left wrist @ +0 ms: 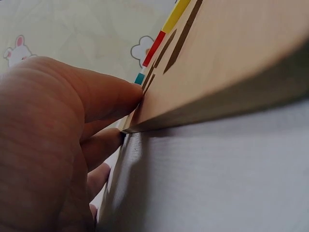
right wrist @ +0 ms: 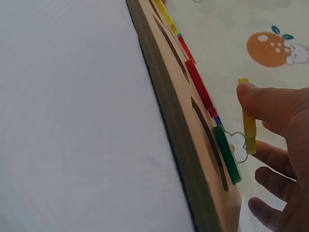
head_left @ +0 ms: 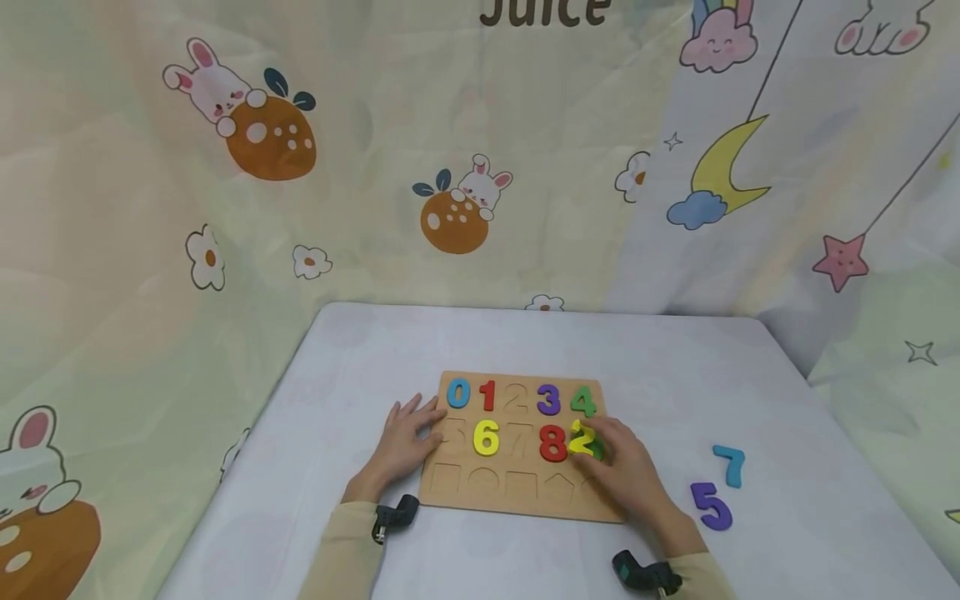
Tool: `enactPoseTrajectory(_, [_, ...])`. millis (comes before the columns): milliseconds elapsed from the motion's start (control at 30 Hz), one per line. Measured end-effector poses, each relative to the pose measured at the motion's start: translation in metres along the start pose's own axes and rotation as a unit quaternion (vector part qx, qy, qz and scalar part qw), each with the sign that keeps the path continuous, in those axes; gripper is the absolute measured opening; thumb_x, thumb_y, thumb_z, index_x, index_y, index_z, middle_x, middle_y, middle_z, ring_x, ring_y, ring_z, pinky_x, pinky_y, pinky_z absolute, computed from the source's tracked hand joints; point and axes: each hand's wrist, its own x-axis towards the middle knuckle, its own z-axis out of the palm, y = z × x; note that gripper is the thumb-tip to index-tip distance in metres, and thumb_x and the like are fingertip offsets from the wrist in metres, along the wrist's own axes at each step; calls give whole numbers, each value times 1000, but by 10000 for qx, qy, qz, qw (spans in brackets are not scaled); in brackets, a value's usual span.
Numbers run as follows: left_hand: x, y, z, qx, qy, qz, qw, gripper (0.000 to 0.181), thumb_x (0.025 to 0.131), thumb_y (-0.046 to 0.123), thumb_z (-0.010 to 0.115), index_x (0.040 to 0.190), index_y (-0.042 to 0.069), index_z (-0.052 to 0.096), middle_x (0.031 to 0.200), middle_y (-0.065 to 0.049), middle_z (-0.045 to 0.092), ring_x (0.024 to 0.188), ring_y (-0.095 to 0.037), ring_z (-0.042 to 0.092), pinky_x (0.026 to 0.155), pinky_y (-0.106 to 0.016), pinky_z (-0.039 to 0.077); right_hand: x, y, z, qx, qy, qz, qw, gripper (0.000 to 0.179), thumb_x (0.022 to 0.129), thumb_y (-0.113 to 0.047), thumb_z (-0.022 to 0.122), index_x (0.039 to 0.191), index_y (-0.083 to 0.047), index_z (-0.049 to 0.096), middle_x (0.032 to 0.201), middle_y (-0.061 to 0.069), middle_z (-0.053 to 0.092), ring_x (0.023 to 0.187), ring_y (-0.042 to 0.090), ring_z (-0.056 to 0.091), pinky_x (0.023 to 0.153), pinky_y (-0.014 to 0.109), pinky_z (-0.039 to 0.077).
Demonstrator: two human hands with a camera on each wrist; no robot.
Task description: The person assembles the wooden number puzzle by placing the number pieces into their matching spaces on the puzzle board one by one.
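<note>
Board (head_left: 498, 463) carried 0 (head_left: 452, 392), 1 (head_left: 488, 396), 3 (head_left: 551, 399), 4 (head_left: 585, 405), 6 (head_left: 480, 435), 8 (head_left: 552, 442), green piece (right wrist: 227, 154). Right hand (head_left: 628, 467) pinched yellow 2 (head_left: 581, 440) above board; left hand (head_left: 405, 442), loosely extended, touched board's left edge. Blue 7 (head_left: 735, 467), purple 5 (head_left: 708, 502) lay on table (head_left: 360, 350). Number slots (head_left: 518, 438) for 2, 5, 7 and visible bottom slots (head_left: 483, 479) were bare.

This looks like a children's play corner: a cartoon-printed backdrop (head_left: 375, 117) hangs behind and on both sides of the white table (head_left: 390, 342), and a number-puzzle board (head_left: 525, 507) lies on the table.
</note>
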Motion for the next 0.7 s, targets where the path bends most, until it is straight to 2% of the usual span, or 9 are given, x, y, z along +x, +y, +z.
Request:
enactPoseTrajectory(367, [0, 1, 0, 17, 31, 66, 10000, 39, 89, 20, 68, 127, 13, 65, 148, -4, 48, 146, -31, 25, 122, -53, 3, 16, -9, -7, -214, -356, -226, 9989, 52, 79, -25, 82, 126, -16, 63, 127, 5, 59, 122, 30, 53, 102, 54, 48])
enactPoseTrajectory(700, [1, 0, 1, 46, 61, 75, 9999, 39, 89, 21, 68, 127, 13, 66, 148, -5, 48, 146, -31, 26, 122, -54, 4, 31, -12, 4, -368, -489, -364, 9975, 53, 81, -30, 81, 129, -16, 61, 129, 5, 59, 116, 26, 57, 99, 51, 50])
